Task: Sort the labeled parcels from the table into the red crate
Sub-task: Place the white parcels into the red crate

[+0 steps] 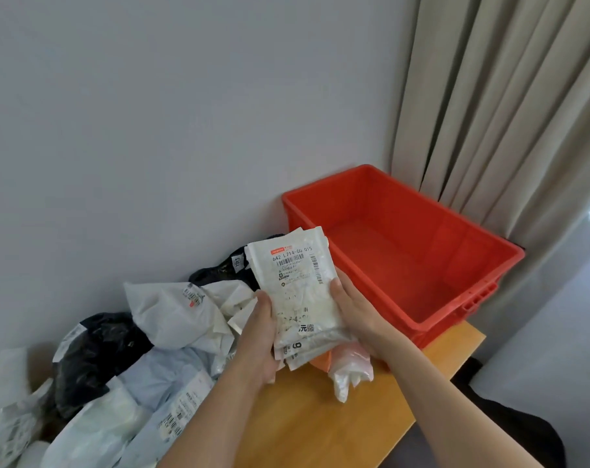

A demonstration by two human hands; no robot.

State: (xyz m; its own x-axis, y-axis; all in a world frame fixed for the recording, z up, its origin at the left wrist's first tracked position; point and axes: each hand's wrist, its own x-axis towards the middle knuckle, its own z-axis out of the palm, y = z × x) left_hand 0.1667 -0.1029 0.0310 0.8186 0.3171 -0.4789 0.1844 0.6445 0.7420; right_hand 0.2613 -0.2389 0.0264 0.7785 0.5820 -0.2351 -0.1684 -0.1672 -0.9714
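A white labeled parcel (298, 288) with a barcode label facing me is held up above the wooden table (320, 420). My left hand (261, 336) grips its left edge and my right hand (354, 305) grips its right edge. The red crate (462, 282) stands on the table's right end, just right of the parcel, and its inside looks bare. A heap of white, grey and black parcels (172, 315) covers the table's left side against the wall.
A small white and orange bag (347, 369) lies on the table below my hands. Beige curtains (510, 113) hang behind the crate. The table's right edge drops off beside a dark object on the floor (510, 423).
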